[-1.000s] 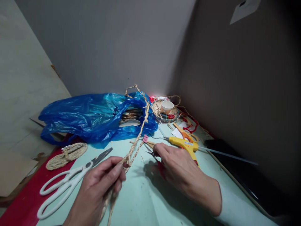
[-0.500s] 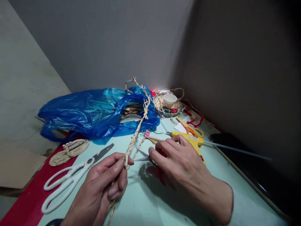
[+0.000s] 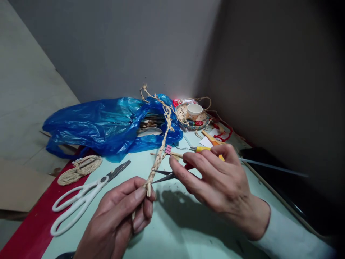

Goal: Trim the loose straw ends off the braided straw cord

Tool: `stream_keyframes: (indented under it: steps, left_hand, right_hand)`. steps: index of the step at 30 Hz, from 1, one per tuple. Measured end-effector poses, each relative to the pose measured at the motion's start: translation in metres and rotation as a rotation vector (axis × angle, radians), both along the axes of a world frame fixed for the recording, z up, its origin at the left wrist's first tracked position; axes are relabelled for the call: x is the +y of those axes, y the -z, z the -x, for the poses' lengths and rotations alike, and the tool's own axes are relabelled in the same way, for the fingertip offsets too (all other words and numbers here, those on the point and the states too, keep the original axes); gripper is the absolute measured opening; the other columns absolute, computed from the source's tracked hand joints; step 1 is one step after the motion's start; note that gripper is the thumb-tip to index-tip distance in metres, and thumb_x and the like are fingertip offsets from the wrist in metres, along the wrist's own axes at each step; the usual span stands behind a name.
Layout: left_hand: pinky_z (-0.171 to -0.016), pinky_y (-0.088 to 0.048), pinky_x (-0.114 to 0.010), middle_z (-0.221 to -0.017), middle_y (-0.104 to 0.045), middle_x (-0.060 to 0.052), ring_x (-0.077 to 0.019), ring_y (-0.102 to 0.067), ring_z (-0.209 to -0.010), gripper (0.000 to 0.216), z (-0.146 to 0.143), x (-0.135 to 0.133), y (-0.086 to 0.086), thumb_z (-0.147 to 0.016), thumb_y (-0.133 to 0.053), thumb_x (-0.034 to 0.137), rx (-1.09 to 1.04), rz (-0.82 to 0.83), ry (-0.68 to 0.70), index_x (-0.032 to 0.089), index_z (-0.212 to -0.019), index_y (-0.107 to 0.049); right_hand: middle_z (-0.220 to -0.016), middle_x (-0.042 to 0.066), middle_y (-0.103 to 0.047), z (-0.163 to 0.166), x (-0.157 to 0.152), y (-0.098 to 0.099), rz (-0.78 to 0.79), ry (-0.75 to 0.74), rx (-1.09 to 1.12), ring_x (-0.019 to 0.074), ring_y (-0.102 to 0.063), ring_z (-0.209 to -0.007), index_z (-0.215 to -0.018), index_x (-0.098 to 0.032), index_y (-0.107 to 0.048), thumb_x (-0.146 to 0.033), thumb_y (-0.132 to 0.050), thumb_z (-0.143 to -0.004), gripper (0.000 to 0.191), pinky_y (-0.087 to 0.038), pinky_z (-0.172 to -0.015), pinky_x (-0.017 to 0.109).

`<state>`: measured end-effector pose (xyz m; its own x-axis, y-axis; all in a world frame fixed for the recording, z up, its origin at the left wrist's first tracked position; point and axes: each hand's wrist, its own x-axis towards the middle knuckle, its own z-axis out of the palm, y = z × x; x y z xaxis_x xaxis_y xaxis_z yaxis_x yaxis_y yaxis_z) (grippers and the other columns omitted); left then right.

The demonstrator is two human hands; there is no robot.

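A braided straw cord [image 3: 161,150] runs from my left hand [image 3: 121,212] up and away over the blue bag. The thumb and fingers of that hand pinch the cord near a short loose strand end. My right hand [image 3: 215,180] holds a small pair of scissors [image 3: 168,175], its red handles mostly hidden under the fingers. The dark blades are parted, with their tips at the cord just above my left fingertips. A pink binder clip [image 3: 168,149] grips the straw strands just behind the blades.
White-handled scissors [image 3: 86,201] and a coil of cord [image 3: 81,171] lie at left. Behind is a blue plastic bag [image 3: 107,126]. A woven basket [image 3: 185,124] holds a white cup [image 3: 194,109]. A yellow glue gun [image 3: 202,148] and black slab [image 3: 280,190] are at right.
My right hand has lifted slightly, and the scissor blades have come up to the cord. My left hand has shifted a little to the right with the cord.
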<state>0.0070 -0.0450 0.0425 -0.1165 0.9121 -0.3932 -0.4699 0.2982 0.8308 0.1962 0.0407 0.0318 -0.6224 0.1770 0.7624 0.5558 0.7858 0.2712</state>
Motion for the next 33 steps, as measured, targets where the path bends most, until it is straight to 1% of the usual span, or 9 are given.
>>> stream_keyframes:
  steps: [5,9,13,16,19,23,25,29,33]
  left_hand:
    - [-0.047,-0.035,-0.015,-0.058,-0.064,0.001,-0.0063,-0.04,-0.048,0.014,-0.001,0.0,0.007,-0.067,-0.086,0.03,-0.015,-0.055,0.014,0.022,-0.075,-0.077]
    - [-0.046,-0.032,-0.015,-0.058,-0.061,0.003,-0.0058,-0.037,-0.048,0.014,-0.001,-0.002,0.009,-0.069,-0.086,0.03,0.022,-0.085,0.037,0.023,-0.077,-0.076]
    - [-0.049,-0.034,-0.014,-0.062,-0.062,0.001,-0.0061,-0.039,-0.051,0.011,0.002,-0.002,0.009,-0.075,-0.08,0.029,0.075,-0.093,0.049,0.02,-0.078,-0.074]
    - [-0.048,-0.033,-0.014,-0.059,-0.063,0.0,-0.0059,-0.042,-0.05,0.016,0.003,-0.002,0.009,-0.075,-0.081,0.032,0.095,-0.092,0.083,0.018,-0.075,-0.074]
    - [-0.046,-0.033,-0.014,-0.058,-0.064,0.0,-0.0051,-0.041,-0.048,0.017,0.003,-0.002,0.009,-0.073,-0.082,0.033,0.102,-0.096,0.082,0.018,-0.073,-0.074]
    - [-0.047,-0.037,-0.015,-0.059,-0.066,0.0,-0.0056,-0.044,-0.048,0.016,0.002,-0.001,0.01,-0.073,-0.082,0.031,0.111,-0.076,0.066,0.018,-0.07,-0.073]
    - [-0.049,-0.04,-0.016,-0.061,-0.069,-0.001,-0.0061,-0.047,-0.048,0.013,0.001,0.0,0.011,-0.073,-0.082,0.03,0.104,-0.074,0.056,0.019,-0.073,-0.074]
    - [-0.046,-0.041,-0.016,-0.063,-0.07,-0.002,-0.006,-0.049,-0.046,0.014,0.0,0.003,0.01,-0.072,-0.083,0.029,0.116,-0.113,0.043,0.018,-0.076,-0.075]
    - [-0.047,-0.043,-0.017,-0.067,-0.071,-0.002,-0.0069,-0.051,-0.047,0.012,-0.001,0.002,0.007,-0.076,-0.08,0.028,0.147,-0.131,0.03,0.018,-0.081,-0.074]
  right_hand:
    - [-0.089,0.008,-0.071,0.001,-0.001,0.0,-0.012,-0.058,-0.008,0.0167,-0.056,-0.074,-0.109,-0.012,-0.067,-0.007,-0.051,-0.094,0.023,-0.033,-0.067,0.037]
    - [-0.089,0.007,-0.071,0.0,-0.001,-0.002,-0.05,-0.018,-0.022,0.0164,-0.056,-0.072,-0.108,-0.013,-0.068,-0.007,-0.052,-0.093,0.023,-0.032,-0.065,0.036]
    - [-0.089,0.006,-0.072,0.0,0.001,-0.003,-0.064,0.018,-0.031,0.0158,-0.054,-0.069,-0.108,-0.014,-0.069,-0.007,-0.057,-0.09,0.022,-0.031,-0.064,0.036]
    - [-0.089,0.007,-0.072,0.001,0.0,-0.002,-0.056,0.004,-0.025,0.0168,-0.056,-0.073,-0.107,-0.013,-0.069,-0.005,-0.055,-0.09,0.024,-0.032,-0.065,0.036]
    - [-0.09,0.007,-0.071,0.001,-0.001,-0.001,-0.057,-0.004,-0.025,0.0171,-0.056,-0.075,-0.108,-0.013,-0.068,-0.004,-0.056,-0.09,0.024,-0.032,-0.066,0.036]
    - [-0.088,0.008,-0.071,0.0,-0.001,0.001,-0.046,-0.014,-0.02,0.0171,-0.054,-0.075,-0.108,-0.013,-0.068,-0.006,-0.055,-0.091,0.022,-0.032,-0.066,0.035]
    - [-0.087,0.007,-0.07,0.0,0.0,0.003,-0.029,-0.018,-0.016,0.0172,-0.054,-0.075,-0.108,-0.013,-0.068,-0.007,-0.055,-0.092,0.021,-0.031,-0.067,0.035]
    - [-0.083,0.005,-0.068,0.002,0.001,0.006,0.02,-0.018,-0.013,0.0158,-0.05,-0.071,-0.106,-0.015,-0.067,-0.01,-0.054,-0.093,0.019,-0.03,-0.068,0.035]
    - [-0.083,0.004,-0.067,0.003,0.002,0.008,0.042,-0.014,-0.026,0.0156,-0.048,-0.07,-0.106,-0.015,-0.066,-0.012,-0.052,-0.095,0.019,-0.029,-0.068,0.035]
